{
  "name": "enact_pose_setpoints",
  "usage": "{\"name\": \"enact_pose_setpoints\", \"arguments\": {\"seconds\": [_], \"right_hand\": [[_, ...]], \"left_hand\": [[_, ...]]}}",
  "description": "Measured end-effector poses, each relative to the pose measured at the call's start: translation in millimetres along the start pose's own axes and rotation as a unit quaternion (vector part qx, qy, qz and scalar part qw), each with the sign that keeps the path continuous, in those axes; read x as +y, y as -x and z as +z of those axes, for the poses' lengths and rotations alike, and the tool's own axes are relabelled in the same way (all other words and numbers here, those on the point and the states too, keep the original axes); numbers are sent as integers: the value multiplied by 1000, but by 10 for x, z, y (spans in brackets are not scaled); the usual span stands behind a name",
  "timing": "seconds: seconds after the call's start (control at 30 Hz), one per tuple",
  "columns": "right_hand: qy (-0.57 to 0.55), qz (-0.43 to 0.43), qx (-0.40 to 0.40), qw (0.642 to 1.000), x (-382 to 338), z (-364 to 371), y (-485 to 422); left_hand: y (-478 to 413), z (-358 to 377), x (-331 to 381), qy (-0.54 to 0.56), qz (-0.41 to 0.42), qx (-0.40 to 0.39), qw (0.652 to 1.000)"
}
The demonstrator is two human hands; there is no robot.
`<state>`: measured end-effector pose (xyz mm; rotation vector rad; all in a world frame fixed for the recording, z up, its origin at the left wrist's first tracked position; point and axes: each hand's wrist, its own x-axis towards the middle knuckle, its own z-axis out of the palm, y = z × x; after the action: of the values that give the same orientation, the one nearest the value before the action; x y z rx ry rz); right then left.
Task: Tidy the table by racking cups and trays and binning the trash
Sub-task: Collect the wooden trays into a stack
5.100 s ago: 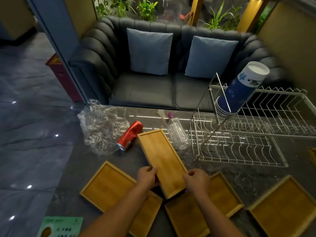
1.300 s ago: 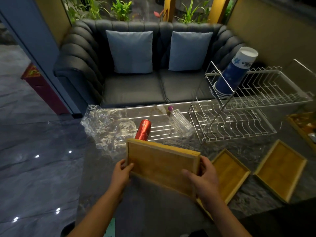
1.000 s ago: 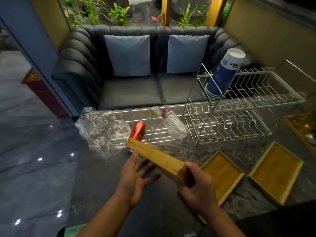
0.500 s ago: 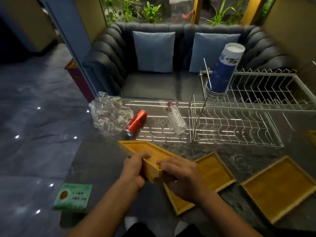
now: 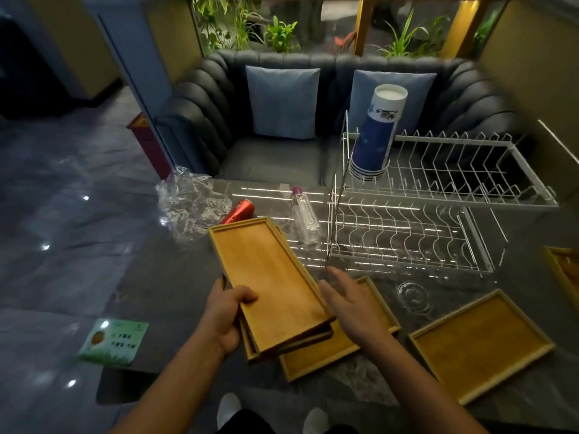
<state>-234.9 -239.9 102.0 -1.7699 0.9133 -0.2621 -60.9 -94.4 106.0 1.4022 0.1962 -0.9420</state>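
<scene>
The left hand is gripping the stacked trays (thumb curled over the rim); the right hand, fingers spread, is hovering beside them, holding nothing.

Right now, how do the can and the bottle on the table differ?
The can is red and opaque; the bottle is clear with a purple cap. The can's lower end is hidden behind the held trays; the bottle shows in full. The can lies beside the plastic wrap, the bottle beside the rack. Both lie on their sides on the table.
</scene>
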Motion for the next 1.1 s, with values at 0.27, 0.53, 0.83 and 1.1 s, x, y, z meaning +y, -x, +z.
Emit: {"name": "enact_pose_setpoints", "arguments": {"seconds": [0.27, 0.53, 0.83, 1.1], "right_hand": [[-198, 131, -39, 970, 169, 281, 149], [-43, 102, -55, 992, 376, 406, 162], [129, 56, -50, 989, 710, 54, -277], [559, -103, -134, 812, 969, 32, -1024]], "left_hand": [[-108, 29, -217, 0, 12, -27, 1000], [-249, -76, -402, -34, -3, -27, 999], [-412, -405, -520, -37, -52, -2, 998], [-479, -806, -484, -28, -59, 26, 998]]}}
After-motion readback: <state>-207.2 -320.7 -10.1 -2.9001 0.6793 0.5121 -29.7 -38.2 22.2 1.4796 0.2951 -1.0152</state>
